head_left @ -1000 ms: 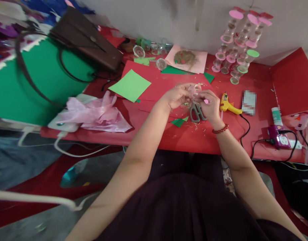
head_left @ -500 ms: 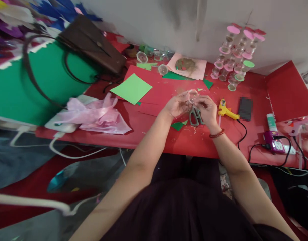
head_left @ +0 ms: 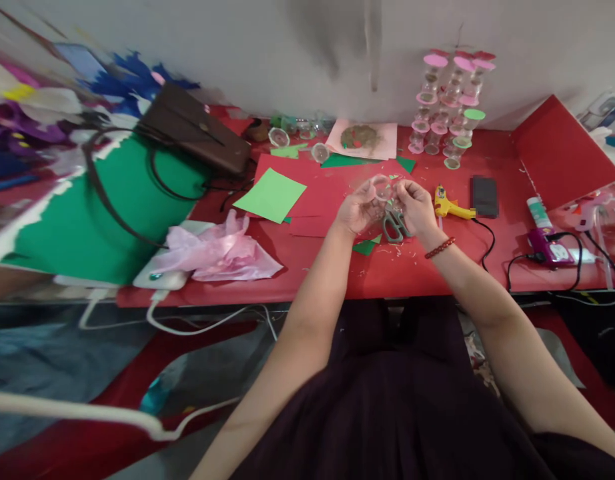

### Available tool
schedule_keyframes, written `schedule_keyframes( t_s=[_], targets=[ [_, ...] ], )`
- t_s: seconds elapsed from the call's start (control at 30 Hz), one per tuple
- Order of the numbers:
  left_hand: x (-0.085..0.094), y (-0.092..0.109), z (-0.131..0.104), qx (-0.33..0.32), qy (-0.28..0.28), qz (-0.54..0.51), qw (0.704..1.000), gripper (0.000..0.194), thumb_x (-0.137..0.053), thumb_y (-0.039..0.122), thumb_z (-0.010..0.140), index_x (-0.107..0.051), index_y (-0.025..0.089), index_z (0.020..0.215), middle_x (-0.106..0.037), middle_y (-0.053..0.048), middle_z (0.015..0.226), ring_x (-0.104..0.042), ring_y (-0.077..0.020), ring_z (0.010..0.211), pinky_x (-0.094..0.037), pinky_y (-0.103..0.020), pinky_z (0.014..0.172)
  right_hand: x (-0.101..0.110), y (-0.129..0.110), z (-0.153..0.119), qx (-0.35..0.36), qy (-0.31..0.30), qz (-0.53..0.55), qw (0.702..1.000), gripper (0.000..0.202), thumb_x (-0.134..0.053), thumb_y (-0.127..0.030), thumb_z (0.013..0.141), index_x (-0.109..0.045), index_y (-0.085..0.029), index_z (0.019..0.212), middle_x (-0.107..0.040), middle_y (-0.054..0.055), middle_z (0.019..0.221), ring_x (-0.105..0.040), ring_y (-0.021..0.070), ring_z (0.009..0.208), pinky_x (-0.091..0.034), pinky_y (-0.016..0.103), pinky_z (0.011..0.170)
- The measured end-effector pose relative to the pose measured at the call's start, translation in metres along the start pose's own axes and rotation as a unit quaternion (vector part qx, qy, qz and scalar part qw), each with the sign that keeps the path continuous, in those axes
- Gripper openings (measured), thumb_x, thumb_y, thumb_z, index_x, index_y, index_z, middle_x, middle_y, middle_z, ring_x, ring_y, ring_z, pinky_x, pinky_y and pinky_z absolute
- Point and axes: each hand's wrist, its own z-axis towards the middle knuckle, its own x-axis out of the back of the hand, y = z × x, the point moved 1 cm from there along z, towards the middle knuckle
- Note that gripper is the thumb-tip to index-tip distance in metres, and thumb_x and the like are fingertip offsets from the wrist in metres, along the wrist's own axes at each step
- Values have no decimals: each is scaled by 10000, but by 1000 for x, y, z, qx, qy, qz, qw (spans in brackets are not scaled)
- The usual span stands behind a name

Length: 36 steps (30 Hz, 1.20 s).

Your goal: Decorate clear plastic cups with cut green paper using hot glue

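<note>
My left hand (head_left: 358, 208) grips a small clear plastic cup-like piece (head_left: 382, 189) by its side, its round rim turned up and slightly pink. Close to the right of that piece is my right hand (head_left: 416, 207), with thumb and fingertips pinched together. Anything between those fingertips is too small to make out. Under the hands lie scissors (head_left: 393, 228) with grey-green handles, among paper scraps. A yellow glue gun (head_left: 448, 203) rests to the right of my right hand.
Red sheets and a light green sheet (head_left: 271, 195) cover the table's middle. Strings of clear plastic pieces with pink discs (head_left: 440, 119) stand against the wall. A pink plastic bag (head_left: 222, 250), a brown handbag (head_left: 195, 130) and a purple power adapter (head_left: 550, 248) with cables sit around.
My right fingertips have come a little away from the clear piece, and its round opening now shows more. The camera view has shifted, moving the table's things across the picture.
</note>
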Motion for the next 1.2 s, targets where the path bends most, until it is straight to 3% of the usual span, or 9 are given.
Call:
schedule_keyframes(
  t_s=[0.1,0.2,0.33,0.43,0.57,0.77,0.97,1.2],
  targets=[
    [0,0,-3,-32,-15,22,999,330,-812,315,846,-741,262,1164,-790,-29,1087,-740,-168,896,-593,-298,801,6,-1,3,-21,68,-6,997,174,-697,-348,943,-609,-244,834,-583,-40,734,-567,91,629,-500,223,616],
    [1,-5,-7,-65,-22,45,997,411,-879,288,761,-734,273,1145,-782,-34,1142,-733,-191,1002,-589,-321,898,12,-1,0,-12,99,-121,988,86,-662,-281,930,-698,-228,871,-665,4,794,-628,130,692,-540,278,676],
    [9,-17,-11,-120,41,63,990,515,-938,242,649,-704,282,1106,-763,-9,1171,-719,-193,1092,-552,-350,1031,10,-2,-8,56,122,-330,934,142,-679,-280,878,-790,-216,940,-765,105,1109,-696,239,1059,-570,382,897],
    [16,-24,-10,-146,72,107,981,592,-951,239,622,-688,291,1149,-764,-16,1160,-720,-218,1124,-543,-400,1064,-1,-1,-15,49,64,-364,928,257,-631,-397,935,-789,-194,921,-800,100,993,-720,230,930,-557,357,852],
    [20,-28,-10,-157,42,173,971,657,-979,268,591,-690,286,1180,-754,-56,1261,-693,-276,1231,-515,-470,1126,-14,-1,-22,36,34,-398,916,225,-657,-379,915,-748,-184,852,-782,68,840,-684,197,754,-494,311,738],
    [13,-26,-16,-148,26,198,969,625,-1001,280,566,-730,279,1129,-766,-64,1247,-704,-273,1215,-519,-458,1121,-6,2,-22,46,8,-403,914,206,-570,-246,877,-610,-218,677,-667,31,661,-570,172,632,-418,306,674],
    [4,-19,-23,-111,59,179,976,625,-954,282,610,-712,281,1186,-762,-69,1248,-691,-269,1235,-520,-417,1087,0,4,-21,130,-22,-372,919,222,-558,-230,873,-464,-256,674,-580,13,675,-519,181,690,-401,314,719],
    [-1,-14,-24,-73,35,93,992,495,-922,405,690,-718,287,1126,-765,-34,1144,-724,-198,1042,-547,-326,918,-6,5,-23,53,-17,-238,970,266,-540,-342,923,-474,-249,682,-461,-34,627,-447,140,632,-391,288,664]
  ],
)
